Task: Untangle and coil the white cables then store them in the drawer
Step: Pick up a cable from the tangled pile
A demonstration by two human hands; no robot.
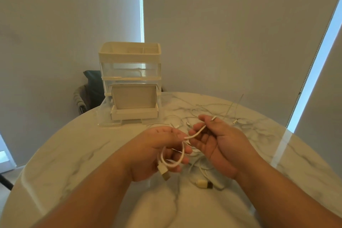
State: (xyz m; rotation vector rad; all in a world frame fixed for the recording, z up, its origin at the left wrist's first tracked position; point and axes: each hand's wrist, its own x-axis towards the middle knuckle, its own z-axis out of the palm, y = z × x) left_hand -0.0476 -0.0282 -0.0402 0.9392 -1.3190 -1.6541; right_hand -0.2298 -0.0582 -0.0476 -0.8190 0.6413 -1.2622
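I log one thin white cable [196,133]: loop gripped in curled left hand [157,153], further stretch pinched by right hand [220,142], above round marble tabletop [74,153], open clear plastic drawer [107,116] beyond.

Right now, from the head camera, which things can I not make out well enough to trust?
1. Head view, tangle of cables: thin pale strands overlap on the marble table, so their number is unclear.
2. Head view, white cable: the right hand covers where it runs on.
3. Head view, chair: mostly hidden behind the drawer unit and the table.
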